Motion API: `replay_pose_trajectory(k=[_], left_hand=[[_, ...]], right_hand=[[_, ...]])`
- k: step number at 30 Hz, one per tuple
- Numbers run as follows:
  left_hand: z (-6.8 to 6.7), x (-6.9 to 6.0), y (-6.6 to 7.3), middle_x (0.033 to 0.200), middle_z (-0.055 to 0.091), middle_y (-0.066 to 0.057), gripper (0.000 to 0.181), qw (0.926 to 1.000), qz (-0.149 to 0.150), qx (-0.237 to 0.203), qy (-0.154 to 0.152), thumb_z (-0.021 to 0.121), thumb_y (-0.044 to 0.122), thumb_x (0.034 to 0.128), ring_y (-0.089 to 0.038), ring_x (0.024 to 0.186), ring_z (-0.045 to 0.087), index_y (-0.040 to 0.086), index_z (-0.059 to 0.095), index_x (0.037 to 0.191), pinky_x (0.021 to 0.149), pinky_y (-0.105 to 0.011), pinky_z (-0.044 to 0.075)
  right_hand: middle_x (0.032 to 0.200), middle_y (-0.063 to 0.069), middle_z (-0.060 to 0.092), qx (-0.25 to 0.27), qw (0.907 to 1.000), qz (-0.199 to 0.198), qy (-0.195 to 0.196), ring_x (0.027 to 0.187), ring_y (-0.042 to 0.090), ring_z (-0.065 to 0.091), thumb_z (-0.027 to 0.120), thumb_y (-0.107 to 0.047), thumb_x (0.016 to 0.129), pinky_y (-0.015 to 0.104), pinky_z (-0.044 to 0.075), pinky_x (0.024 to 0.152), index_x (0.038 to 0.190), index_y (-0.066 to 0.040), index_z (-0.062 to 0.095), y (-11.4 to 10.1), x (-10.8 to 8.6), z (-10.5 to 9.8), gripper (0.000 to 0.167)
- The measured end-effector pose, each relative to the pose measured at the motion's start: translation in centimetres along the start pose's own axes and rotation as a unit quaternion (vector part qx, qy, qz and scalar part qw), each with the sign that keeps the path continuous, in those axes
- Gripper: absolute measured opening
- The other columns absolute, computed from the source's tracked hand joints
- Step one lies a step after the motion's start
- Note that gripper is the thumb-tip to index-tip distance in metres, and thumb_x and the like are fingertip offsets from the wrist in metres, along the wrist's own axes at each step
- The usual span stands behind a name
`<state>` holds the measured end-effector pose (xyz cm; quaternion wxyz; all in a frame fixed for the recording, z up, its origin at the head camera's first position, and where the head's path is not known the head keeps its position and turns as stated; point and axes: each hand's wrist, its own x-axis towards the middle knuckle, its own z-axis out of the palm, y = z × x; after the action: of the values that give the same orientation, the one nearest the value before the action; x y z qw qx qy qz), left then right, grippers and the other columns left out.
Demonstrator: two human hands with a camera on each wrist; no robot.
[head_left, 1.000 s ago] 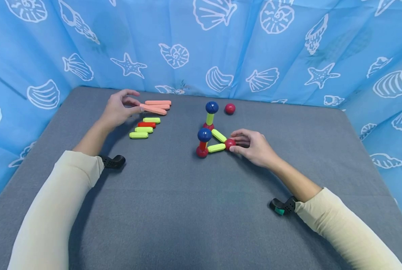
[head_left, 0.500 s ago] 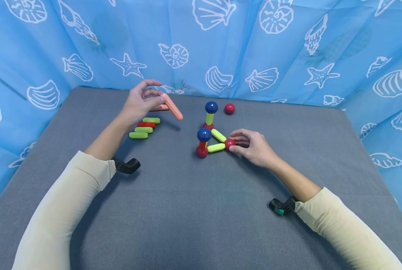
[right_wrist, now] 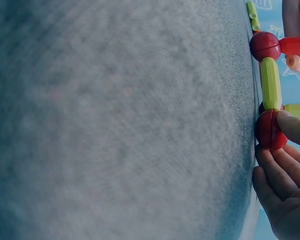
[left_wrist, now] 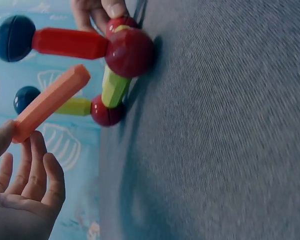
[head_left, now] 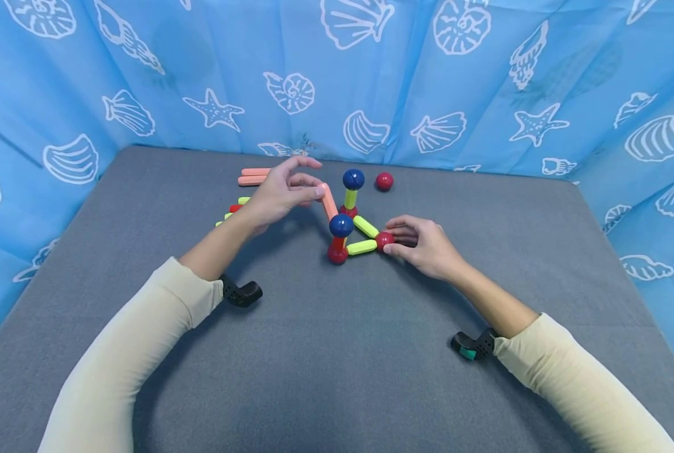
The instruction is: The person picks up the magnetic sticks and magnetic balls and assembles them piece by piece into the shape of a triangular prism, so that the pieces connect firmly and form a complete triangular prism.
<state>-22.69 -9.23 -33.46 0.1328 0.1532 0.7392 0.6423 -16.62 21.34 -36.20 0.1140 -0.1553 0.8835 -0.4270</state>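
Note:
My left hand [head_left: 282, 192] pinches one end of an orange stick [head_left: 328, 202]; in the left wrist view the orange stick [left_wrist: 50, 104] slants beside the upright parts, its far end free. Two blue balls [head_left: 342, 225] top a red stick and a yellow-green stick [head_left: 350, 199], each standing on a red ball [head_left: 338, 254]. Two yellow-green sticks [head_left: 362, 247] run from these lower balls to a third red ball [head_left: 384, 241]. My right hand [head_left: 427, 247] holds that ball between thumb and fingers, as the right wrist view also shows with the red ball [right_wrist: 271, 130].
A loose red ball [head_left: 384, 182] lies behind the joined parts. Two orange sticks [head_left: 253, 180] rest at the back left, and shorter sticks [head_left: 235, 208] in red and yellow-green are partly hidden by my left hand. A blue curtain [head_left: 246, 75] hangs behind the grey table [head_left: 325, 352].
My left hand has picked the orange stick up from the group at the back left and carried it right, to beside the blue balls. My right hand stays on the red ball.

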Motion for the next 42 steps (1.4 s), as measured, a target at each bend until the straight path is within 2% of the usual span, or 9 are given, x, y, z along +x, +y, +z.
replay_pose_trajectory(k=[10,15,22,32,36,42], left_hand=[[1.1,0.7,-0.1,0.114,0.066,-0.014,0.045,0.9987,0.000,0.009,-0.051,0.068,0.012,0.0953,-0.025,0.104,0.066,0.010,0.049,0.136,0.093,-0.036,0.053],[0.9,0.6,0.5,0.112,0.068,-0.013,0.047,0.9969,0.005,0.028,-0.073,0.068,0.011,0.0951,-0.024,0.104,0.067,0.011,0.048,0.138,0.095,-0.037,0.052],[0.5,0.9,0.9,0.111,0.067,-0.015,0.047,0.9961,0.009,0.031,-0.081,0.069,0.012,0.0945,-0.025,0.103,0.068,0.009,0.048,0.137,0.097,-0.039,0.050],[1.5,1.1,0.4,0.112,0.068,-0.013,0.052,0.9977,0.013,0.016,-0.064,0.070,0.011,0.0937,-0.024,0.106,0.067,0.006,0.046,0.140,0.098,-0.039,0.050],[2.1,1.2,0.2,0.109,0.071,-0.011,0.050,0.9984,0.018,0.018,-0.051,0.072,0.012,0.0923,-0.022,0.107,0.067,0.010,0.050,0.137,0.100,-0.038,0.048],[2.8,1.3,0.3,0.107,0.073,-0.008,0.052,0.9990,0.003,0.035,-0.028,0.074,0.019,0.0915,-0.019,0.105,0.067,0.016,0.050,0.138,0.101,-0.040,0.047]], right_hand=[[0.126,0.019,0.063,0.001,1.0000,0.001,-0.002,0.119,0.032,0.060,0.073,-0.010,0.091,0.047,0.047,0.101,0.128,0.002,0.058,-0.1,0.1,0.0,0.042],[0.126,0.019,0.063,0.003,1.0000,0.000,-0.003,0.120,0.032,0.060,0.073,-0.010,0.091,0.047,0.047,0.101,0.128,0.002,0.058,-0.2,0.1,-0.1,0.042],[0.125,0.019,0.063,0.001,1.0000,-0.002,-0.001,0.119,0.032,0.061,0.073,-0.009,0.090,0.046,0.048,0.100,0.128,0.003,0.058,-0.1,0.2,-0.1,0.042],[0.126,0.019,0.063,-0.002,1.0000,-0.002,0.002,0.119,0.032,0.061,0.073,-0.009,0.090,0.046,0.048,0.101,0.128,0.003,0.058,-0.1,0.1,0.0,0.042],[0.125,0.020,0.063,0.003,1.0000,-0.001,0.001,0.119,0.033,0.061,0.073,-0.009,0.090,0.046,0.048,0.100,0.128,0.003,0.058,-0.1,0.1,0.1,0.042],[0.126,0.018,0.063,0.000,1.0000,0.000,0.002,0.119,0.032,0.061,0.072,-0.008,0.090,0.046,0.048,0.099,0.129,0.002,0.058,-0.1,0.0,0.1,0.042]])
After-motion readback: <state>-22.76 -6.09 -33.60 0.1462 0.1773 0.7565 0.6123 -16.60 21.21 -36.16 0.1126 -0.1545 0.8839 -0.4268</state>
